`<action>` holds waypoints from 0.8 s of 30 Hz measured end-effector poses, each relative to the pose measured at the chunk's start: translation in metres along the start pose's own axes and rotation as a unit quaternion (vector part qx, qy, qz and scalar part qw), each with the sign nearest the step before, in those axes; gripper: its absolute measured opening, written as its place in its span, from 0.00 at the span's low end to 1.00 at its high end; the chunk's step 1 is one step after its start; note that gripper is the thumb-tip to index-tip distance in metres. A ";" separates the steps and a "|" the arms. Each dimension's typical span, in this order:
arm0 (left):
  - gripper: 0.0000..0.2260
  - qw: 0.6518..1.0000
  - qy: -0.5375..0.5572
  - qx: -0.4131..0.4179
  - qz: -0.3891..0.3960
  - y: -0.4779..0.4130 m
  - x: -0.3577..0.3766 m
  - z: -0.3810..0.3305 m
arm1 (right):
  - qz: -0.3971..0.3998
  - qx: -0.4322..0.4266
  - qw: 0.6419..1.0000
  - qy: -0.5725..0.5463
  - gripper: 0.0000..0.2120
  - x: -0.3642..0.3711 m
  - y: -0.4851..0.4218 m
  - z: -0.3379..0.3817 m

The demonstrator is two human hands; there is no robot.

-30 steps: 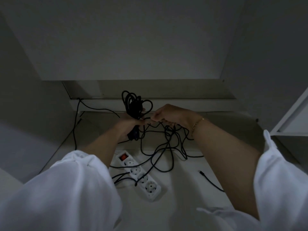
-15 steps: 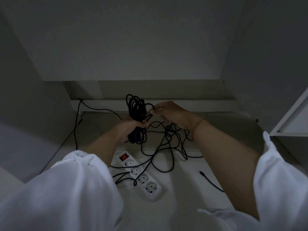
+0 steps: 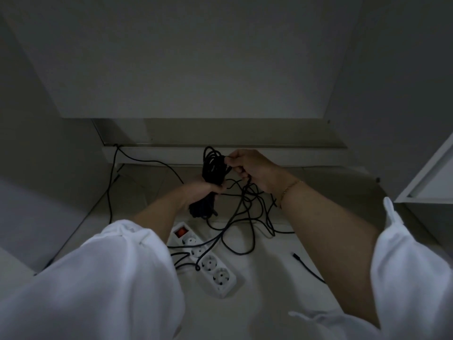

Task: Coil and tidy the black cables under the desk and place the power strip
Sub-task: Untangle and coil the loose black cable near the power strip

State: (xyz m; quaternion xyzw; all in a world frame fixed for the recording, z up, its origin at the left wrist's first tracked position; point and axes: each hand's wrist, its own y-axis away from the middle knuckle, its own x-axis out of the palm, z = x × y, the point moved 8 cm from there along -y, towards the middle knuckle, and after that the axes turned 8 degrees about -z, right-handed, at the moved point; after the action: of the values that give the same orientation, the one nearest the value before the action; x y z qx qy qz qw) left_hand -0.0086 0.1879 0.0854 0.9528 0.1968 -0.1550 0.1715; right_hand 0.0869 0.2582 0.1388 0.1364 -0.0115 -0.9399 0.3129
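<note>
We see the left hand [image 3: 201,191] with its grip wrapped round the middle of a coil of black cable [image 3: 212,165], held upright above the floor [image 3: 269,290] in the dim space under the desk. Loops stand up above the fist and a thicker bunch hangs below it. The right hand [image 3: 257,170] is just right of the coil's top, its grip narrow, thumb and fingers pinching a single strand that runs into the coil. A thin bracelet [image 3: 290,187] sits on that wrist.

Below the right hand, loose cables [image 3: 250,195] drop in a tangle to the floor, spreading right and toward us. The white power strip [image 3: 208,261] lies flat on the floor nearer to us than the left hand. It is set on a diagonal, with its red switch [image 3: 180,232] at the far left end and four sockets facing up. A few black strands cross over it.

To the right, apart from the tangle, a loose cable end [image 3: 308,267] lies on the floor. On the left, another cable [image 3: 110,192] climbs beside the wall. White sleeves [image 3: 98,278] cover both upper arms.
</note>
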 end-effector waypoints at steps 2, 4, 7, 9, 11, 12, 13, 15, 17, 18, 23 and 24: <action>0.05 1.000 0.000 0.008 -0.004 -0.001 -0.001 0.002 | -0.002 -0.005 1.000 0.006 0.10 0.001 -0.001 0.000; 0.11 0.999 0.003 0.017 -0.028 -0.003 -0.005 0.003 | -0.006 -0.005 1.000 -0.004 0.09 0.002 -0.002 0.001; 0.13 0.992 0.097 0.011 -0.084 -0.009 -0.018 0.005 | -0.032 0.003 0.996 -0.079 0.05 -0.002 -0.003 0.004; 0.12 0.978 0.172 0.008 -0.114 -0.012 -0.027 0.003 | -0.015 -0.001 0.996 -0.086 0.03 -0.002 -0.003 0.004; 0.12 0.967 0.222 0.016 -0.127 -0.012 -0.032 0.000 | 0.040 0.008 0.998 -0.057 0.05 0.005 -0.001 -0.002; 0.13 0.960 0.247 0.021 -0.129 -0.011 -0.033 -0.002 | 0.072 0.022 0.997 -0.030 0.07 0.009 0.001 -0.008; 0.13 0.952 0.275 0.023 -0.132 -0.010 -0.035 -0.004 | 0.106 0.038 0.994 0.005 0.09 0.012 0.004 -0.016; 0.12 0.932 0.334 0.022 -0.141 -0.008 -0.038 -0.007 | 0.180 0.073 0.978 0.072 0.12 0.018 0.011 -0.035; 0.11 0.922 0.359 0.027 -0.146 -0.007 -0.040 -0.009 | 0.223 0.103 0.967 0.061 0.11 0.020 0.017 -0.047; 0.11 0.927 0.345 0.030 -0.145 -0.007 -0.040 -0.010 | 0.221 0.111 0.969 0.020 0.10 0.018 0.016 -0.048; 0.13 0.953 0.271 0.039 -0.131 -0.009 -0.032 -0.008 | 0.142 0.095 0.984 -0.042 0.10 0.008 0.009 -0.032; 0.13 0.956 0.258 0.044 -0.130 -0.009 -0.031 -0.009 | 0.152 0.091 0.984 -0.013 0.11 0.011 0.010 -0.032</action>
State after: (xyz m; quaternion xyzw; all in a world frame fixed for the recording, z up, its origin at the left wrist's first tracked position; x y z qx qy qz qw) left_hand -0.0370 0.1892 0.1023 0.9332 0.3492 0.0668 0.0516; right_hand 0.0924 0.2451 0.1067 0.1489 -0.1216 -0.8781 0.4381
